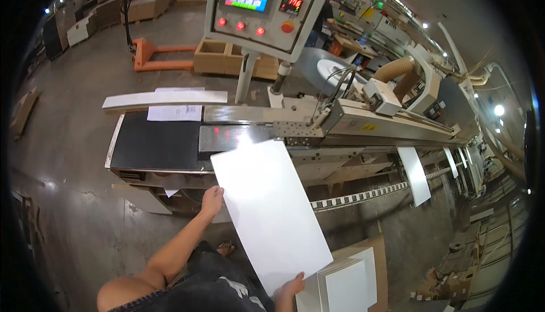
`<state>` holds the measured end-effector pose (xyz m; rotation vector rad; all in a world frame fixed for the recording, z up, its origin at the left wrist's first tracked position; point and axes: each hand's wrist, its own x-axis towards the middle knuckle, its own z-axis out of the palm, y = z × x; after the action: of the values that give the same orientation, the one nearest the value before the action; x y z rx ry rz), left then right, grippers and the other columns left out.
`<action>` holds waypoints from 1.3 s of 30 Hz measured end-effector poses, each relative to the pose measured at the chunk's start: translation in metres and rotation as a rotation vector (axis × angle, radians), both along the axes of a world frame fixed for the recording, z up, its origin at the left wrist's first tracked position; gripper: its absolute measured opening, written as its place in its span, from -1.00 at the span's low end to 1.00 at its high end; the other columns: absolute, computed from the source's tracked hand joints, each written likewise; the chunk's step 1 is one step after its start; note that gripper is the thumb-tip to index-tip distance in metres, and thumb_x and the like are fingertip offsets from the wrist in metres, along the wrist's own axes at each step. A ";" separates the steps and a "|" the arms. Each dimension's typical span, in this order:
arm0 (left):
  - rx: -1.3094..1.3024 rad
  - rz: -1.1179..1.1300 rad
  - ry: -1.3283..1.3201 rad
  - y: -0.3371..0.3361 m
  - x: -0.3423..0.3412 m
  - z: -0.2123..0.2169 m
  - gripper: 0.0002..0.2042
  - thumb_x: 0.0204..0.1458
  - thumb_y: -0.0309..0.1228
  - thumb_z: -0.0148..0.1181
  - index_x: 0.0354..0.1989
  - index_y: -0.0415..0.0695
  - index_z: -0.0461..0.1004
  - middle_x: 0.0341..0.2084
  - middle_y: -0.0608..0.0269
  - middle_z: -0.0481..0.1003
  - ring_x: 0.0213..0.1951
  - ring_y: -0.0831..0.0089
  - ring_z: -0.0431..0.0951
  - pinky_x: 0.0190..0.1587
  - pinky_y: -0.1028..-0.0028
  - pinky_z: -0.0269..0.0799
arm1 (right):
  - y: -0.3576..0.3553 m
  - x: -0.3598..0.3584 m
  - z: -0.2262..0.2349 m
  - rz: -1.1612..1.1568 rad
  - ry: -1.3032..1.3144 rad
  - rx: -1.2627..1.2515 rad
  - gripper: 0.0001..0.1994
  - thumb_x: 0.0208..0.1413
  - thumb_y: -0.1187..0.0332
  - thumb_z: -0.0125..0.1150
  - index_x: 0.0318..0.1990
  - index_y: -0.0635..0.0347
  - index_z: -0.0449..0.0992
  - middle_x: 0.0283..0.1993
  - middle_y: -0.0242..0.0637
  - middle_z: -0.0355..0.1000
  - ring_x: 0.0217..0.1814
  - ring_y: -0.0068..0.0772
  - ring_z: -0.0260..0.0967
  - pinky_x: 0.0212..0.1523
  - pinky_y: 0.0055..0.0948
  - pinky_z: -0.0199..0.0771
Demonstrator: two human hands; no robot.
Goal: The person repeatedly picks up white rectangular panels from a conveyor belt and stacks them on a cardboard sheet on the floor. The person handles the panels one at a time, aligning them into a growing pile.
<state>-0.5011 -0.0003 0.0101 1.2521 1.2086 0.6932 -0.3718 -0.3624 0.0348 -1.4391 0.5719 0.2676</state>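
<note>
A large white rectangular panel [272, 210] is held out in front of me at a slant. My left hand [212, 201] grips its left edge about a third of the way down. My right hand [292, 285] holds the panel at its near right corner, the thumb lying over the face and the other fingers hidden beneath. The far end of the panel reaches the metal infeed plate [233, 137] of a long edge-banding machine [374, 122]. Close to my right hand stands a stack of white panels [346, 283] with brown cardboard beside it.
Several white panels [414, 176] hang over the machine's chain conveyor [363, 194] to the right. Above the infeed stands a control box [267, 11] on a post. A black table top [156, 144] bears a printed sheet [174, 113]. An orange pallet jack [162, 57] is behind, near brown boxes [211, 57].
</note>
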 end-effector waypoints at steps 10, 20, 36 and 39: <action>-0.097 -0.139 -0.070 0.000 0.011 -0.014 -0.77 0.27 -0.37 0.05 -0.20 -0.35 0.48 -0.50 0.17 0.53 -0.45 0.47 0.50 -0.35 0.40 0.42 | 0.091 -0.043 0.010 0.183 -0.023 0.049 -0.62 0.30 0.42 0.02 0.18 0.43 0.20 0.16 0.01 0.34 0.12 -0.09 0.38 0.13 -0.13 0.42; -0.082 -0.156 -0.099 0.025 0.040 -0.018 -0.79 0.22 -0.40 0.07 -0.38 -0.31 0.38 -0.60 0.22 0.41 -0.54 0.50 0.40 -0.45 0.38 0.34 | 0.111 -0.034 0.009 0.153 -0.064 -0.067 -0.63 0.34 0.43 -0.01 0.22 0.38 0.15 0.20 0.02 0.29 0.17 -0.07 0.35 0.18 -0.12 0.41; -0.069 -0.151 -0.002 -0.005 0.225 -0.043 -0.79 0.17 -0.39 0.16 -0.26 -0.36 0.48 -0.43 -0.02 0.56 -0.36 0.26 0.58 -0.22 0.26 0.46 | 0.062 0.145 -0.014 0.129 -0.079 -0.020 -0.57 0.33 0.46 0.04 0.28 0.47 0.20 0.21 -0.04 0.36 0.16 -0.15 0.38 0.17 -0.22 0.42; -0.166 -0.225 -0.092 -0.013 0.249 -0.035 -0.76 0.28 -0.41 0.02 -0.08 -0.37 0.46 -0.39 0.14 0.50 -0.41 0.38 0.52 -0.53 0.40 0.53 | 0.031 0.164 -0.011 0.213 0.018 -0.112 -0.64 0.33 0.15 0.12 0.09 0.23 0.36 -0.10 -0.23 0.48 -0.15 -0.37 0.48 -0.18 -0.27 0.56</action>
<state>-0.2517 -0.0135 -0.0249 1.1822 1.0098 0.4708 -0.2079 -0.3314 0.0237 -1.6098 0.4535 0.4234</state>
